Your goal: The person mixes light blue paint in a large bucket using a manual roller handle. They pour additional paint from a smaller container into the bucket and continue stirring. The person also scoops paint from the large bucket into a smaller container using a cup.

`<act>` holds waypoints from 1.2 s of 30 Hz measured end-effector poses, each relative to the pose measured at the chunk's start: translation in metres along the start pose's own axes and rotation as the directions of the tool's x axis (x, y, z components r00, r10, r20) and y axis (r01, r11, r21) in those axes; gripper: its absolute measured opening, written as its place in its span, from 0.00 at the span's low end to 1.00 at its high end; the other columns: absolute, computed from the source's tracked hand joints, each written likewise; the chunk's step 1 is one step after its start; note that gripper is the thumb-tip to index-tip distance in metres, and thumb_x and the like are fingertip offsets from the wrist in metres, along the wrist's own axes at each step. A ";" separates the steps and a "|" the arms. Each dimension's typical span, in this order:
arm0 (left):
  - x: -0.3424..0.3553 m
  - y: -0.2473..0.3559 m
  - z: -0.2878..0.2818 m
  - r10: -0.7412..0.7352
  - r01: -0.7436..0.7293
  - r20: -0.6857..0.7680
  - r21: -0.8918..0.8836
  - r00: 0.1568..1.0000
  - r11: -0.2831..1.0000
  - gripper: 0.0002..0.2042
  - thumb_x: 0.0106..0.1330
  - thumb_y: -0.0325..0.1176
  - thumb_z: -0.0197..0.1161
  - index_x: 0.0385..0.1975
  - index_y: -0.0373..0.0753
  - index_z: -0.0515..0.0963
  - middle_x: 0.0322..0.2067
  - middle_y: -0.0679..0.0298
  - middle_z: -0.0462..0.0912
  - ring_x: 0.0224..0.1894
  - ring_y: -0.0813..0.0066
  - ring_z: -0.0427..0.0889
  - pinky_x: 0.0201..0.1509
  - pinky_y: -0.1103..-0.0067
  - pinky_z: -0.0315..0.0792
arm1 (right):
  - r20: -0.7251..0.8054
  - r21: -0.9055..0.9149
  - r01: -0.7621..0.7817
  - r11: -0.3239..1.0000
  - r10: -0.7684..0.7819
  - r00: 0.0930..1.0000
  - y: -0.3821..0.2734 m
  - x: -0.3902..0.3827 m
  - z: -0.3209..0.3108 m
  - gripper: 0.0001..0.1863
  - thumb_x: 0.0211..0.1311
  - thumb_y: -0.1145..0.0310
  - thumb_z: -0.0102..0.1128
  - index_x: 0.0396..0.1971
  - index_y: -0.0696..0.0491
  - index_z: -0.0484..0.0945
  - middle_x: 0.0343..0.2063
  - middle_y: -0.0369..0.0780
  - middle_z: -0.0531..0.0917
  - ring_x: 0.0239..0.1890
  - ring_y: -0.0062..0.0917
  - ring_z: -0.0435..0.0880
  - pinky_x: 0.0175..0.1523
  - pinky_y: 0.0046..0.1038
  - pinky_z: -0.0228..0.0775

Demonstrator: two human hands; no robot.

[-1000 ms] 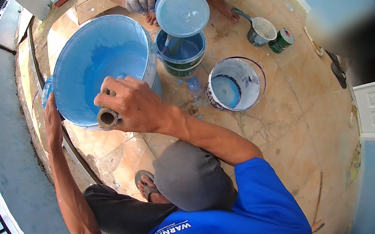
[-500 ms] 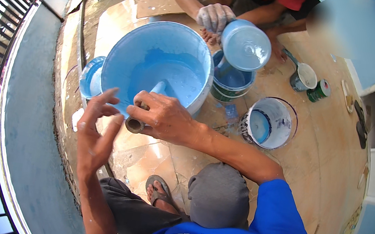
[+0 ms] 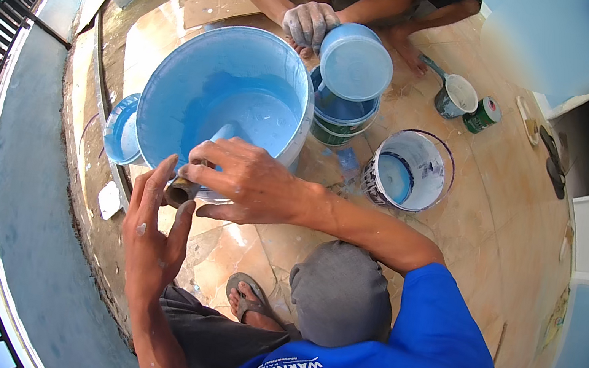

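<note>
A hollow pipe [image 3: 180, 195], coated blue along its far part, leans over the near rim of a large round tub [image 3: 159, 116] with light blue paint in it. The fingers of my right hand [image 3: 252, 181] lie over the pipe's near part. My left hand [image 3: 156, 228] is around the pipe's open end, thumb on one side and fingers on the other. How firmly each hand grips is partly hidden. Across from me, a person's paint-covered hand [image 3: 309, 24] rests at a light blue pail [image 3: 357, 67], tipped over a paint bucket [image 3: 337, 131].
A small blue pail [image 3: 117, 129] stands left of the tub. To the right are a white bucket [image 3: 430, 178] with blue paint inside, a dipper [image 3: 456, 96] and a green can [image 3: 482, 115]. Cardboard [image 3: 215, 6] lies behind; a low wall [image 3: 26, 172] runs along the left.
My left hand has closed in from beside the pipe to around its open end. The pipe's near end has shifted left. The whole view has shifted slightly.
</note>
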State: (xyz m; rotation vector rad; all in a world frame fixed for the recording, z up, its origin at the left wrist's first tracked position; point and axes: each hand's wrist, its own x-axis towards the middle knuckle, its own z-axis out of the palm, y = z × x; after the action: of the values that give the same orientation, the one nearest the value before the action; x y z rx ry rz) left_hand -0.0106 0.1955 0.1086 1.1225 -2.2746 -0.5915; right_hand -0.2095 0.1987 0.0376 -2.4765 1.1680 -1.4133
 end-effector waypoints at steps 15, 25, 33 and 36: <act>-0.002 -0.007 0.008 0.118 -0.136 0.122 0.145 0.985 0.980 0.24 0.66 0.21 0.61 0.65 0.37 0.76 0.58 0.47 0.77 0.57 0.51 0.80 0.61 0.64 0.75 | -0.248 0.345 -0.927 0.143 0.967 0.057 -0.085 -0.357 -0.058 0.09 0.72 0.68 0.63 0.36 0.60 0.81 0.27 0.37 0.84 0.28 0.15 0.80 0.31 0.20 0.73; -0.002 -0.002 0.014 0.076 -0.109 0.154 0.212 0.985 0.971 0.31 0.59 0.21 0.66 0.67 0.40 0.74 0.61 0.51 0.75 0.62 0.50 0.77 0.64 0.61 0.73 | -0.376 0.699 -0.715 0.014 0.858 -0.351 -0.034 -0.408 -0.149 0.23 0.74 0.53 0.59 0.56 0.55 0.76 0.39 0.39 0.83 0.33 0.19 0.81 0.34 0.21 0.74; -0.004 0.016 0.017 0.110 -0.146 0.121 0.347 0.986 0.927 0.37 0.55 0.22 0.69 0.70 0.42 0.70 0.68 0.50 0.68 0.72 0.48 0.66 0.75 0.56 0.61 | -0.230 0.572 -0.819 -0.032 0.953 -0.198 0.018 -0.353 -0.185 0.27 0.66 0.58 0.68 0.59 0.58 0.74 0.39 0.40 0.85 0.40 0.22 0.84 0.40 0.22 0.77; -0.008 0.013 0.011 0.171 -0.179 0.053 0.387 0.984 0.905 0.36 0.58 0.29 0.70 0.71 0.40 0.68 0.70 0.49 0.67 0.73 0.48 0.65 0.76 0.55 0.59 | -0.257 0.642 -0.765 0.051 0.954 -0.152 0.021 -0.366 -0.175 0.26 0.63 0.69 0.70 0.59 0.60 0.72 0.39 0.40 0.85 0.41 0.22 0.85 0.44 0.24 0.78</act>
State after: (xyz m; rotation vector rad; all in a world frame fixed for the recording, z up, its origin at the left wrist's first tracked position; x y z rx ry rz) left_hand -0.0214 0.2108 0.1054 1.0713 -2.5456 -0.0736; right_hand -0.4615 0.4690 -0.1307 -0.2450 1.9354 -1.5914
